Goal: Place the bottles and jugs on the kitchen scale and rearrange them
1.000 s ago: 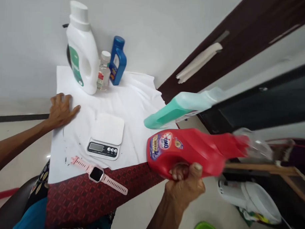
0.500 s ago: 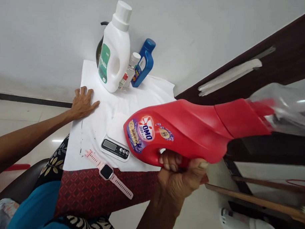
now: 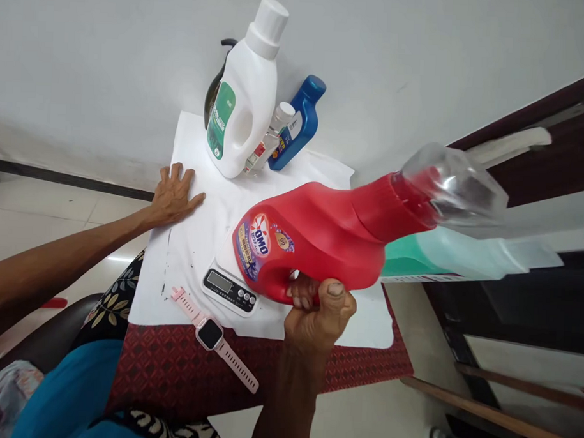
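My right hand (image 3: 317,309) is wrapped round the handle of a red laundry detergent bottle (image 3: 315,226). The bottle points up and to the right, topped by a clear plastic cap (image 3: 470,190). Its base overlaps the white kitchen scale (image 3: 228,290) in my view; I cannot tell whether they touch. Only the scale's display and button end shows fully. My left hand (image 3: 174,196) lies flat with fingers spread on the white cloth (image 3: 190,241), holding nothing. A pink smartwatch (image 3: 210,334) lies at the cloth's front edge, partly over the red patterned table cover (image 3: 162,368).
By the wall stand a white detergent bottle (image 3: 242,115), a small clear bottle (image 3: 270,138), a blue bottle (image 3: 300,120) and a dark pump bottle (image 3: 212,98). Behind the red bottle, a green-and-clear bottle (image 3: 439,253) is partly hidden. A door handle (image 3: 510,147) is at right.
My right hand has brought the red bottle left and nearer the scale. The green-and-clear bottle has come into view behind it. My left hand stays on the cloth; the view has shifted slightly.
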The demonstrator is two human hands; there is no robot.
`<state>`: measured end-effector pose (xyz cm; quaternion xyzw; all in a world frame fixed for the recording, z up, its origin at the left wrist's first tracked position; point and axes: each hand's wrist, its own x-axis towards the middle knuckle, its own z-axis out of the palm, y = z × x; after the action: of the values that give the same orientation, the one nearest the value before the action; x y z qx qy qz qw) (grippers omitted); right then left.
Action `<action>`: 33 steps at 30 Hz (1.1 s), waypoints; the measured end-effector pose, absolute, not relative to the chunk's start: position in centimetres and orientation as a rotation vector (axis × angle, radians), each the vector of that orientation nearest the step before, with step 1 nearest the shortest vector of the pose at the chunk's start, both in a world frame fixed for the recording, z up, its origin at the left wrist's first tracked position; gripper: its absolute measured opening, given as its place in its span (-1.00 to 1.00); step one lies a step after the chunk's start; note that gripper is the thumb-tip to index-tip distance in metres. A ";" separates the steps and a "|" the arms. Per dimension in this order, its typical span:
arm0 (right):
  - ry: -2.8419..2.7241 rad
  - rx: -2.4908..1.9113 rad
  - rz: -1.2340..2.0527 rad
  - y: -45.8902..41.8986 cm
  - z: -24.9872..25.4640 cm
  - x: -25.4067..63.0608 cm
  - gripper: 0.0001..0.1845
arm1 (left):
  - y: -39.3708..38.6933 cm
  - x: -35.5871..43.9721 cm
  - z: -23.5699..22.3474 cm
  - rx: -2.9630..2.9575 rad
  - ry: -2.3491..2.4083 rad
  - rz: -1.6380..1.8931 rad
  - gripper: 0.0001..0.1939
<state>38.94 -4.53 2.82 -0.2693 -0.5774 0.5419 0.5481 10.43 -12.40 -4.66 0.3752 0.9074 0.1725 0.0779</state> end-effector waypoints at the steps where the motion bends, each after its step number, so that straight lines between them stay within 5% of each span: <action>1: -1.388 -0.620 1.279 -4.5 2.6 39.0 -0.31 | -12.3 10.4 -4.8 1.126 2.724 0.513 -0.36; 11: -1.442 -0.794 0.888 -2.1 2.5 44.5 -0.44 | -12.2 9.8 -6.1 1.137 2.740 0.577 -0.33; 21: -1.524 -0.756 1.280 -4.6 3.1 40.7 -0.39 | -12.1 9.7 -6.3 1.149 2.760 0.549 -0.35; 33: -1.265 -0.800 1.088 6.2 4.1 33.8 -0.26 | -11.6 9.8 -5.9 1.154 2.778 0.452 -0.36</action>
<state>33.83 6.24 4.07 -0.3452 -0.5460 0.4696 0.6018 9.83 -11.61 -5.93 0.3788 0.9122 0.1482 0.0498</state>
